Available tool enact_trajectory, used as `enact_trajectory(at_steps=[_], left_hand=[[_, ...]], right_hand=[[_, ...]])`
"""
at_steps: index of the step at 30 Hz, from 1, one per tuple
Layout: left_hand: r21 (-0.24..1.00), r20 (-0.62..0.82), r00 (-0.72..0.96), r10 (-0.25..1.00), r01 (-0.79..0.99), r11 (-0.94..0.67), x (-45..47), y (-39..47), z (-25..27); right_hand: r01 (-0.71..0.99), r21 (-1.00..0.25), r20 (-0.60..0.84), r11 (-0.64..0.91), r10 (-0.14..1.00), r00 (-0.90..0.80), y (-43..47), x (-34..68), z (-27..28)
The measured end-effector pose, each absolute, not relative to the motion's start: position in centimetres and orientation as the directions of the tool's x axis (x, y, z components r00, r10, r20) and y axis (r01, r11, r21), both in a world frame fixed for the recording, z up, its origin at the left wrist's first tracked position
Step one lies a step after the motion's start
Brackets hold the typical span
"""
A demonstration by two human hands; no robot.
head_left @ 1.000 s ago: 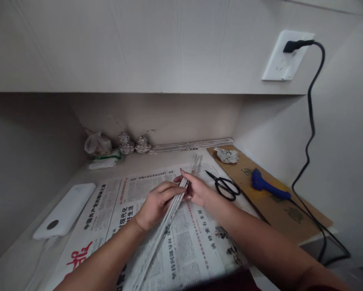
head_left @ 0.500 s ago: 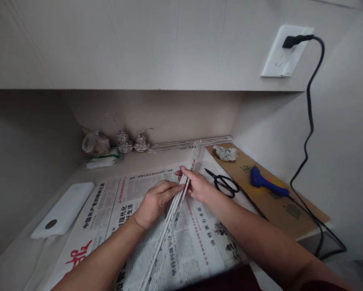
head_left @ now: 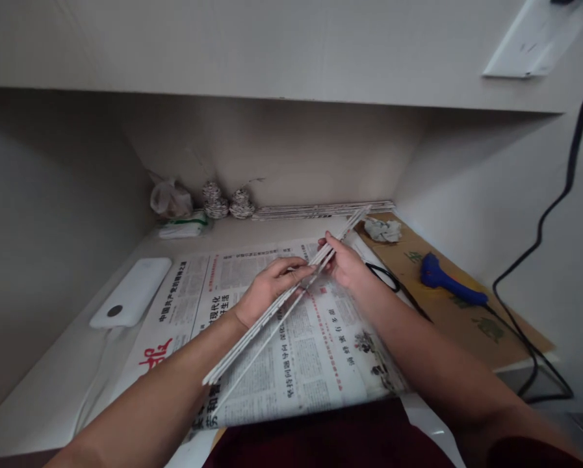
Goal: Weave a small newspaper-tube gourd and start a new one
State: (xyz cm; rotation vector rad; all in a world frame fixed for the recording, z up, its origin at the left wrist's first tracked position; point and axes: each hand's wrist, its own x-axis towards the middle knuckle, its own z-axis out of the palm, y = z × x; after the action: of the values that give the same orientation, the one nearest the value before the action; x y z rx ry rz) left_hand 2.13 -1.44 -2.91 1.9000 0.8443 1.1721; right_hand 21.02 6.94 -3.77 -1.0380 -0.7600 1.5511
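Several thin rolled paper sticks (head_left: pixel 272 312) slant through both hands above a spread newspaper (head_left: pixel 315 364). My left hand (head_left: pixel 277 284) is closed around the lower part of the bundle, thumb and fingers pinching it. Further up, my right hand (head_left: pixel 342 261) grips the same sticks, its thumb on top and the other fingers partly hidden behind. One stick has splayed apart from the rest at the lower end. Black-handled scissors (head_left: pixel 386 276) lie just right of my right hand, mostly covered by the forearm.
A blue glue gun (head_left: pixel 450 283) and crumpled paper (head_left: pixel 383 229) lie on cardboard (head_left: pixel 486 325) at right. More paper sticks (head_left: pixel 320 210) lie along the back wall, beside two woven gourd shapes (head_left: pixel 242 203) and a plastic bag (head_left: pixel 171 198). A white power bank (head_left: pixel 131 292) rests at left.
The bundle has tilted further to the right, and its lower end has come up into view. Both hands still hold it. The camera view has shifted, and the scissors are now mostly covered.
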Motion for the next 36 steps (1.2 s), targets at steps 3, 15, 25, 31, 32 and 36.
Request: enact_trajectory(at_steps=[3, 15, 25, 31, 32, 36], left_hand=[[0.852, 0.423, 0.431, 0.797, 0.110, -0.511, 2.1, -1.4, -3.0], [0.910, 0.411, 0.171, 0.895, -0.021, -0.414, 2.5, -1.1, -3.8], [0.887, 0.185, 0.121, 0.975, -0.448, -0.113, 2.9, 0.9, -5.2], [0.876, 0.135, 0.085, 0.987, -0.475, -0.079, 3.0, 1.1, -5.3], [0.874, 0.130, 0.074, 0.989, -0.479, -0.079, 2.9, 1.1, -5.2], [0.785, 0.138, -0.049, 0.989, -0.603, -0.139, 1.2, 1.8, -4.1]], right_hand=[[-0.461, -0.861, -0.251, -0.216, 0.968, 0.016, 7.4, 21.6, -3.4], [-0.564, -0.823, -0.213, -0.071, 0.958, 0.189, 8.2, 22.3, -2.5], [-0.589, -0.807, -0.153, -0.045, 0.979, 0.135, 7.2, 21.5, -2.8], [-0.530, -0.845, -0.132, -0.075, 0.989, 0.070, 6.4, 20.5, -3.3], [-0.528, -0.847, -0.117, -0.060, 0.990, 0.075, 6.4, 20.5, -3.3], [-0.556, -0.831, -0.091, 0.025, 0.979, 0.181, 7.1, 21.3, -2.9]])
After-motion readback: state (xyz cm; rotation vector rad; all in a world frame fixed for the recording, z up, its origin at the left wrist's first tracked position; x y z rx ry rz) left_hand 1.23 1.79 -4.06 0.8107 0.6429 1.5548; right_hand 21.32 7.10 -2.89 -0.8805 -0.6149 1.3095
